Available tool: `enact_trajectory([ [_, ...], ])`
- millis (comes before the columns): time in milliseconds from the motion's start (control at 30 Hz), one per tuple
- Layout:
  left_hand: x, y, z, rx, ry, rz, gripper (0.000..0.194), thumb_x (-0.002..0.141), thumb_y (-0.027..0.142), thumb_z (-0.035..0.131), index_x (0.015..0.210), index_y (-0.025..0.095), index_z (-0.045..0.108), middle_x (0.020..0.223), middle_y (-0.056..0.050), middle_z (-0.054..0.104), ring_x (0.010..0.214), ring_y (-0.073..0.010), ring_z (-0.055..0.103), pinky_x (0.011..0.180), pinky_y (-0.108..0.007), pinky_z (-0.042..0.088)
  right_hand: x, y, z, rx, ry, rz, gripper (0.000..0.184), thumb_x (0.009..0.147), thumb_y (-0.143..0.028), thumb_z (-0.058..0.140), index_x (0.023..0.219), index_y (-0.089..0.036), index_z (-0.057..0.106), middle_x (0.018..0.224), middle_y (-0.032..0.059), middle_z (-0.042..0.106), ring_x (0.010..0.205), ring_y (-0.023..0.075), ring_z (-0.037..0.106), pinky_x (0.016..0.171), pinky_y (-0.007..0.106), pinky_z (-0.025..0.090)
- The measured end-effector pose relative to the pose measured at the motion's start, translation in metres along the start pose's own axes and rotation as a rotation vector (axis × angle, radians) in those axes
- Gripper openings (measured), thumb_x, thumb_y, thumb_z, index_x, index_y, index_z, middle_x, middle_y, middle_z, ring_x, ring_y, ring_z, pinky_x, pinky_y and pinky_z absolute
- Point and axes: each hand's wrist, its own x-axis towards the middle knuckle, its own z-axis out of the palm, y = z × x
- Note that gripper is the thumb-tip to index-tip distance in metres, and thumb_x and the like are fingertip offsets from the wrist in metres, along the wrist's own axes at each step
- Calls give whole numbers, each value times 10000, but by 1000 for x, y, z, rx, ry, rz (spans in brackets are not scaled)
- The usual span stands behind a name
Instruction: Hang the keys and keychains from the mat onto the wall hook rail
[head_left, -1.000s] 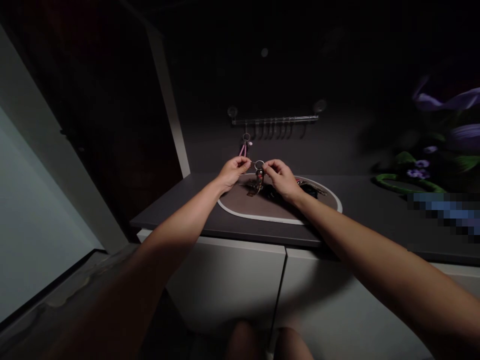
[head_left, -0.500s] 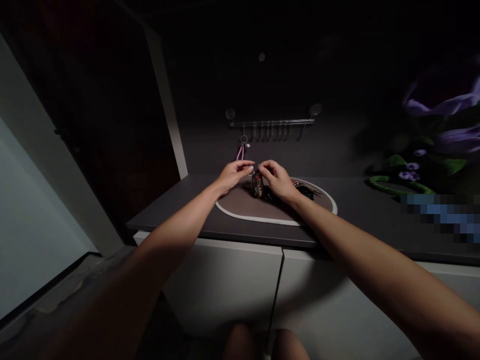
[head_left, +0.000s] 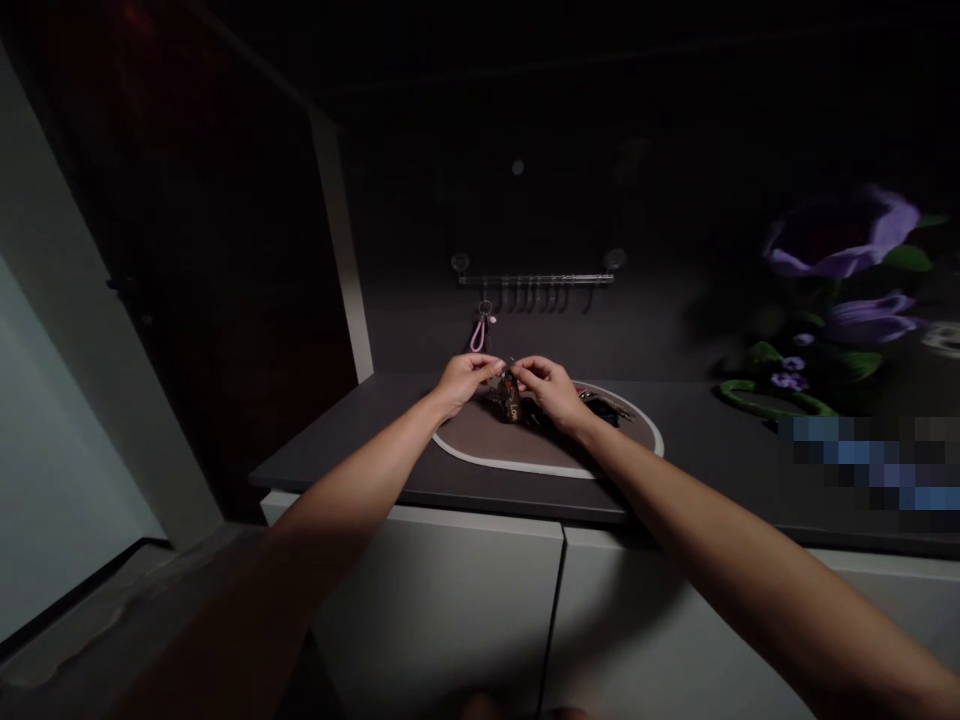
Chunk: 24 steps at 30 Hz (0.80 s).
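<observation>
My left hand point(head_left: 459, 384) and my right hand point(head_left: 553, 392) meet over an oval brown mat point(head_left: 480, 440) with a white rim. Thumb and fingers of each are pinched at the small metal ring of a keychain point(head_left: 512, 402). Its dark brown charm, with pale lettering and a bit of red, hangs down between my hands. Beside and behind my right hand lie several dark and metallic items point(head_left: 611, 407), partly covered by it; I cannot make out their kinds.
On the dark wall a clear hook rail point(head_left: 536, 279) holds a pink strap keychain point(head_left: 478, 333) on its left hook. Purple artificial flowers point(head_left: 840, 240) stand on the dark counter point(head_left: 697, 470) at the right. White cabinet doors point(head_left: 450, 590) are below.
The view has tilted up slightly, so everything sits lower in the picture. My hands stay pinched together at the keychain, whose charm has turned a little.
</observation>
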Motion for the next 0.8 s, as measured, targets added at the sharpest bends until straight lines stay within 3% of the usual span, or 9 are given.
enact_trajectory([
  [300, -2, 4, 3, -60, 29, -19, 426, 562, 455, 712, 808, 110, 676, 710, -35, 638, 616, -91, 518, 592, -220, 391, 2, -8, 4, 107, 40, 78, 259, 592, -359, 687, 731, -159, 599, 715, -25, 570, 651, 75, 512, 670, 222, 425],
  [500, 2, 1, -1, 29, 141, 36, 448, 656, 506, 615, 869, 114, 658, 676, -26, 608, 580, -86, 490, 531, -205, 352, 27, -15, 4, 59, 28, 63, 261, 608, -371, 658, 712, -161, 545, 588, -49, 522, 546, 70, 471, 553, 210, 394],
  [633, 6, -5, -7, 182, 255, 33, 387, 736, 481, 512, 774, 119, 644, 575, -2, 554, 507, -83, 444, 507, -212, 319, 53, -19, 5, 37, 100, 39, 188, 653, -318, 617, 703, -156, 535, 538, -52, 500, 482, 65, 441, 486, 198, 359],
  [800, 6, -8, -14, 493, 361, 80, 338, 774, 400, 446, 624, 149, 615, 536, -9, 553, 546, -122, 482, 557, -238, 319, 83, -27, 18, 128, 175, 111, 84, 702, -214, 571, 670, -145, 534, 456, -53, 466, 421, 61, 423, 445, 186, 352],
])
